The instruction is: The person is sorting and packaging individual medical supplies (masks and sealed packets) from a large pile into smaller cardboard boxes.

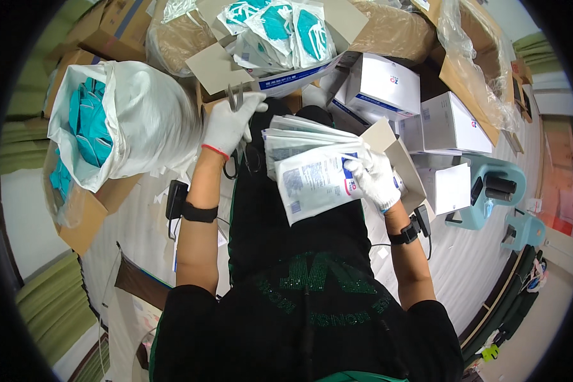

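Note:
In a white glove with a red cuff, my left hand grips a pair of scissors. Their grey tips stick up past my fingers, and dark handle loops hang below the hand. My right hand, also gloved in white, is closed on the right end of a fanned stack of flat white packets with printed fronts, above my lap. Behind that hand stands an open white box, partly hidden by it. Ahead of my hands, a larger open carton is full of packets showing teal masks.
At the left, a white woven sack with teal masks in its mouth leans in a brown carton. White boxes are stacked ahead on the right. Beyond them are brown cartons with clear plastic and a pale blue stool.

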`<state>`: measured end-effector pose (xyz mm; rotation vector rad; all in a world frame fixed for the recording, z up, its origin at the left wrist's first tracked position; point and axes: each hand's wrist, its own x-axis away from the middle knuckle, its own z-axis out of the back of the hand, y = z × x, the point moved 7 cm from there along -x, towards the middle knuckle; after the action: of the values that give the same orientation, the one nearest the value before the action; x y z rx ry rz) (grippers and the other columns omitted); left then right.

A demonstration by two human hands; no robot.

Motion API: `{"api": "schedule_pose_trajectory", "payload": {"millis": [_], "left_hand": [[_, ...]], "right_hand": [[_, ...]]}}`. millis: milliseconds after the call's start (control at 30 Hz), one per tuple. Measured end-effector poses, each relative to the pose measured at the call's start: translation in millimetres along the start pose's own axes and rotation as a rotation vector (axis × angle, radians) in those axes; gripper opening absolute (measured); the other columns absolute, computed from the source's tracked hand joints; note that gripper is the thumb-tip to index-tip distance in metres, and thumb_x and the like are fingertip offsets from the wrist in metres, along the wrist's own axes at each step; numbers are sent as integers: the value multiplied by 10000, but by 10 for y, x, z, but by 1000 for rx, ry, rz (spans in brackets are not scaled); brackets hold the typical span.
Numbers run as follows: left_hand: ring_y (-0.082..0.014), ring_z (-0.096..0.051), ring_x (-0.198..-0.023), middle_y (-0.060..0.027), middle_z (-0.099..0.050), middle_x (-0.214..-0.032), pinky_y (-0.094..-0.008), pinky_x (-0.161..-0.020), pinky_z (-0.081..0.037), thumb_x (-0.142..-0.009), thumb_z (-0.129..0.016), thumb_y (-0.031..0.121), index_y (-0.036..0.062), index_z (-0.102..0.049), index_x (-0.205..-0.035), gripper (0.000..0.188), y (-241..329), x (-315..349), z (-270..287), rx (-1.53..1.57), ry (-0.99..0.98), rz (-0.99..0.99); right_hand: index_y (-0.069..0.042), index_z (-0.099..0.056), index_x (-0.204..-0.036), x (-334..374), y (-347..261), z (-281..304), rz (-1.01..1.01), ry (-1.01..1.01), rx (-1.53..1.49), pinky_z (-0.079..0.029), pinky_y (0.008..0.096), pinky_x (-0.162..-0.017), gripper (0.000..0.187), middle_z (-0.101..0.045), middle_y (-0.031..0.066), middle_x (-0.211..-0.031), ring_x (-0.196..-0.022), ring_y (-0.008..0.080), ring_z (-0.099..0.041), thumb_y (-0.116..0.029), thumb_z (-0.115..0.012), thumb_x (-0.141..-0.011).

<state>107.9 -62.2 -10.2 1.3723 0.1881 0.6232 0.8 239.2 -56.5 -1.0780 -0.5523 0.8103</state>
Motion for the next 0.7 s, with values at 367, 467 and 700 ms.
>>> {"api": "schedule_pose_trajectory", "payload": {"millis": [367, 467, 700], "left_hand": [[-187, -634, -605, -134, -665, -747, -275, -618, -495, -961, -463, 151, 24, -585, -1271, 357, 1077, 349, -780, -283, -506, -348], [-316, -659, -1007, -210, -663, -1126, -359, -880, -501, -980, -407, 183, -7, -591, -1248, 376, 450, 260, -1038, -457, -481, -435], [-334, -666, -987, -238, -689, -1061, -360, -893, -482, -1005, -369, 352, 1, -642, -1196, 484, 163, 292, -1106, -223, -359, 40]], "right_hand": [[-50, -676, -1020, -171, -420, -166, 510, 104, 428, -508, 405, -749, 360, -645, 156, -901, -846, 351, -616, -152, -625, -679], [-68, -673, -1049, -190, -441, -132, 348, 89, 465, -507, 401, -764, 381, -646, 153, -913, -841, 353, -610, -157, -617, -683], [-53, -644, -1122, -52, -216, -78, 171, 133, 413, -507, 409, -767, 390, -640, 174, -908, -828, 358, -607, -188, -660, -757]]}}
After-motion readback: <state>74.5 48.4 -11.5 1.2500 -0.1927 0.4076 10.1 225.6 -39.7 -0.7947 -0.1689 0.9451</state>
